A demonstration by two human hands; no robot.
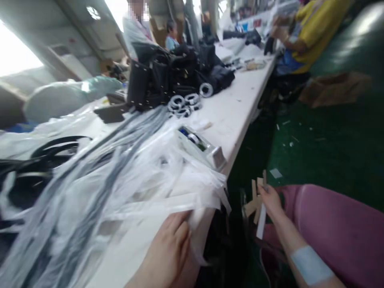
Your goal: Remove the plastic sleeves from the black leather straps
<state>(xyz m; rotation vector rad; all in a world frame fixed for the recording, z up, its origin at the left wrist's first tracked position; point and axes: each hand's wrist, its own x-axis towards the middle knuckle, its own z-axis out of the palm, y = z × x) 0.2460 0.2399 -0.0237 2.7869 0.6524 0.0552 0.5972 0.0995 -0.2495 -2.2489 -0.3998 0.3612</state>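
Observation:
My left hand (pixel 171 246) lies at the near edge of the white table (pixel 240 108), fingers closed on the end of a clear plastic wrapper (pixel 168 200) from a big heap of wrappers and grey straps (pixel 99 176). My right hand (pixel 270 200) hangs below the table edge beside my pink-clad knee (pixel 336 224). It pinches a few tan strips and a white strip (pixel 257 202). A white bandage (pixel 310 264) sits on that forearm.
A small open box (pixel 201 146) lies near the table edge. Rolls of tape (pixel 186 103) and black bags (pixel 180 72) stand farther back. Black straps (pixel 45 152) lie at the left. A person in yellow (pixel 309 36) works at the far right; others stand behind. Green floor (pixel 330 140) is at the right.

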